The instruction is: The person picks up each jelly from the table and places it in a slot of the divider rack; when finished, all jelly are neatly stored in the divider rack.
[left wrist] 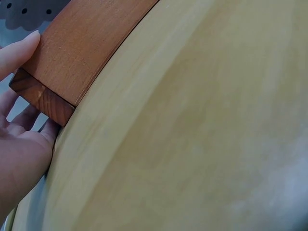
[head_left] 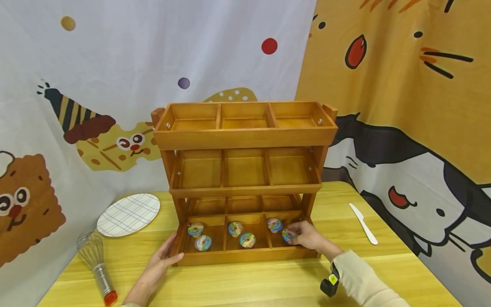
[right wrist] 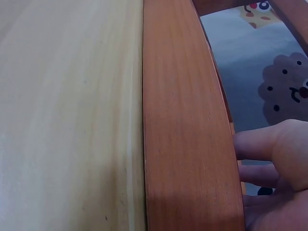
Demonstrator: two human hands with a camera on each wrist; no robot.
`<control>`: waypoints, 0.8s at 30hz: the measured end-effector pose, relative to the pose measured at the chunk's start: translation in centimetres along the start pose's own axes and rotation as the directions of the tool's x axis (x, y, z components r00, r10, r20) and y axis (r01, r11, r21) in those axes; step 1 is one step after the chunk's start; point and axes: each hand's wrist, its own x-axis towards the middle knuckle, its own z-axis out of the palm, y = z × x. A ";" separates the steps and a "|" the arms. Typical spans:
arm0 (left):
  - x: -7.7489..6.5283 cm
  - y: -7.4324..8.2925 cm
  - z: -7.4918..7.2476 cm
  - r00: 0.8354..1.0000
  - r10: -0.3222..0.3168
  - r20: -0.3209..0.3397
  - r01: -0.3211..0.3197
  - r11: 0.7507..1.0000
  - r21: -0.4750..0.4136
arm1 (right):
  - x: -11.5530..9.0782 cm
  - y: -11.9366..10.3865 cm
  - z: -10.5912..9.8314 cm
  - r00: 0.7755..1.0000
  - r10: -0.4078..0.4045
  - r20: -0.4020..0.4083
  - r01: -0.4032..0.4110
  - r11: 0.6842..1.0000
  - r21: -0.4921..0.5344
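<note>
A wooden three-tier rack (head_left: 245, 139) stands on the table, each tier split into three compartments. My right hand (head_left: 307, 236) reaches into the bottom right compartment and pinches the front jelly cup (head_left: 287, 235) by its side. Behind that one sits another jelly cup (head_left: 274, 224). The bottom middle compartment holds two jelly cups (head_left: 247, 240), and the bottom left holds two more cups (head_left: 203, 243). My left hand (head_left: 157, 264) rests against the rack's lower left end, thumb on the front board (left wrist: 96, 43), fingers at the side. In the right wrist view the front board (right wrist: 187, 120) hides the pinched cup.
A checked oval plate (head_left: 128, 215) and a whisk (head_left: 99, 268) with a red-tipped handle lie on the left of the wooden table (head_left: 230, 285). A white knife (head_left: 363, 224) lies to the right. Cartoon-printed curtains (head_left: 238, 42) hang behind.
</note>
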 end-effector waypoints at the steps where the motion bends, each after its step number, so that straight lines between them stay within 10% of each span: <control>1: 0.0 0.0 0.0 1.000 0.002 0.006 -0.002 1.000 0.002 | 0.0 0.0 0.1 1.000 0.008 -0.005 -0.008 1.000 -0.001; 9: 1.1 0.2 -0.1 0.998 0.011 0.061 -0.021 0.987 0.158 | -1.3 -0.7 -0.6 0.990 0.054 -0.127 -0.052 0.999 0.016; 17: 1.0 1.9 -0.1 0.994 0.008 0.106 -0.047 0.927 0.372 | -4.8 0.4 -2.5 0.982 -0.154 -0.111 0.150 0.988 -0.039; 24: -0.7 2.7 -1.9 0.949 -0.024 0.314 -0.140 0.860 0.490 | -7.5 3.2 -6.6 0.987 -0.137 -0.082 0.116 0.967 -0.225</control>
